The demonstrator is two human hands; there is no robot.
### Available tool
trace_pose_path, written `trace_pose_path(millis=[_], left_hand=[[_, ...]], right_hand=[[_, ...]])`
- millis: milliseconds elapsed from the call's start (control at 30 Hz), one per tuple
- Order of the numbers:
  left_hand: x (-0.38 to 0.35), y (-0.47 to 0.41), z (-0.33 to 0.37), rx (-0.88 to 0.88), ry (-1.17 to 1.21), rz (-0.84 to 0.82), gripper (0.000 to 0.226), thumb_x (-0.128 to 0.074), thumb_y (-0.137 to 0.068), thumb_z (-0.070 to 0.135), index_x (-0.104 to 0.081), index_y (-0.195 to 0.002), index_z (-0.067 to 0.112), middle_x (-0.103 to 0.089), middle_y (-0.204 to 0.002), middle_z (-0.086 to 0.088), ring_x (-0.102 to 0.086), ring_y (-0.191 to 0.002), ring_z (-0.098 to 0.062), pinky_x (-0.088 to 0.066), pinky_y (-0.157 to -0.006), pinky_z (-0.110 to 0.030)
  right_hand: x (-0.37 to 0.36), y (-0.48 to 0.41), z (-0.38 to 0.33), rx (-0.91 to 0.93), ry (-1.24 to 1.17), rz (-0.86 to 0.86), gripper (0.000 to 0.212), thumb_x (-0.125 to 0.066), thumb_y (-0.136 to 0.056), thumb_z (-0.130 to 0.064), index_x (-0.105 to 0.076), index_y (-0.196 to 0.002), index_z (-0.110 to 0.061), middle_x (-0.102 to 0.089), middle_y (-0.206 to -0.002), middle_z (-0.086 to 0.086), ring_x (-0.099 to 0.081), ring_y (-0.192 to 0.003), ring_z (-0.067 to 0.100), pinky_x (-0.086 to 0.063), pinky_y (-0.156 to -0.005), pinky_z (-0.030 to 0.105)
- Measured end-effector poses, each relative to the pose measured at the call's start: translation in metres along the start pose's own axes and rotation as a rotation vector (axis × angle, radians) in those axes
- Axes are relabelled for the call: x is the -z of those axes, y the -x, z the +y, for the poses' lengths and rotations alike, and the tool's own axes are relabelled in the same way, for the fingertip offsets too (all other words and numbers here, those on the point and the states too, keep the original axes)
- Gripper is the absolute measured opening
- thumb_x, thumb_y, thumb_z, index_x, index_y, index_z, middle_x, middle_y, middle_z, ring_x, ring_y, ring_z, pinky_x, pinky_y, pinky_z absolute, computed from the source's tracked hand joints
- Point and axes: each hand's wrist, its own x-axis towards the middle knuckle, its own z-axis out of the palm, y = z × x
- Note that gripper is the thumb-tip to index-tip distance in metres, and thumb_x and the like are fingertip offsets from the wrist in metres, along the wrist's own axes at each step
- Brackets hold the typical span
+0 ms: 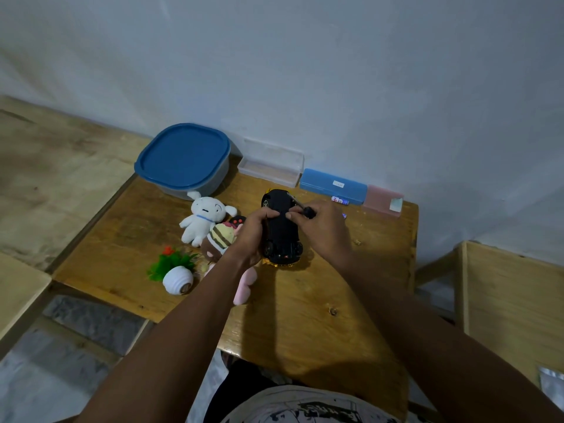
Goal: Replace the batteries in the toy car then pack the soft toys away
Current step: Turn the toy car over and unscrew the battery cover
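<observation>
Toy car (pixel 282 227), underside up, at the centre of the wooden table (pixel 305 315). Left hand (pixel 253 236) grips the car's side; right hand (pixel 323 230) pinches a black-handled screwdriver (pixel 306 211), tip against the underside. Soft toys (pixel 203 219) lie just left of the car, near the blue-lidded container (pixel 183 157).

The near stretch of my table (pixel 320 331) lies bare, as does the wood right of the toy car (pixel 282 230). To my left the soft toys (pixel 203 222) and a tipped plant pot (pixel 178 280) crowd the way. A blue-lidded tub (pixel 183 160) and flat cases (pixel 332 186) line the wall (pixel 335 87) behind.
</observation>
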Motion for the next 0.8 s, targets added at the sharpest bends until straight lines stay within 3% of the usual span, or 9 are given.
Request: trace_pose_path(millis=[200, 433, 567, 667, 800], left_hand=[[-0.002, -0.005, -0.002, 0.011, -0.086, 0.009, 0.049, -0.049, -0.088, 0.033, -0.059, -0.130, 0.010, -0.069, -0.112, -0.018, -0.066, -0.099, -0.034, -0.054, -0.086, -0.046], [-0.005, -0.006, -0.010, 0.055, -0.108, 0.016, 0.039, -0.044, -0.094, 0.025, -0.063, -0.123, 0.008, -0.072, -0.103, -0.016, -0.071, -0.088, -0.028, -0.056, -0.074, -0.037], [-0.008, -0.005, -0.012, 0.070, -0.124, 0.023, 0.040, -0.044, -0.095, 0.025, -0.061, -0.127, 0.008, -0.072, -0.103, -0.016, -0.071, -0.089, -0.029, -0.056, -0.073, -0.036], [-0.005, -0.007, -0.014, 0.068, -0.121, 0.080, 0.042, -0.047, -0.094, 0.027, -0.059, -0.128, 0.007, -0.070, -0.105, -0.017, -0.069, -0.089, -0.030, -0.056, -0.072, -0.037], [0.004, -0.009, -0.020, 0.069, -0.071, 0.184, 0.045, -0.052, -0.091, 0.027, -0.056, -0.130, 0.006, -0.066, -0.112, -0.019, -0.065, -0.093, -0.033, -0.056, -0.069, -0.037]], right_hand=[[-0.002, 0.003, 0.003, 0.049, 0.065, 0.043, 0.021, -0.068, -0.091, -0.035, -0.077, -0.100, -0.018, -0.071, -0.093, -0.003, -0.061, -0.082, 0.013, -0.050, -0.064, 0.030], [-0.003, 0.009, 0.010, 0.005, 0.038, -0.002, 0.014, -0.068, -0.087, -0.031, -0.076, -0.089, -0.020, -0.070, -0.080, -0.004, -0.063, -0.073, 0.011, -0.055, -0.063, 0.033], [0.001, 0.011, 0.013, -0.013, 0.016, -0.017, 0.009, -0.070, -0.083, -0.026, -0.075, -0.080, -0.019, -0.068, -0.071, -0.006, -0.060, -0.067, 0.009, -0.047, -0.056, 0.027], [0.001, 0.012, 0.028, -0.067, -0.102, 0.008, 0.005, -0.072, -0.083, -0.020, -0.074, -0.079, -0.018, -0.069, -0.073, -0.008, -0.062, -0.070, 0.005, -0.047, -0.060, 0.018], [-0.003, 0.028, 0.072, -0.154, -0.012, -0.053, 0.018, -0.071, -0.080, -0.021, -0.067, -0.063, -0.018, -0.056, -0.055, -0.008, -0.046, -0.051, 0.002, -0.039, -0.052, 0.026]])
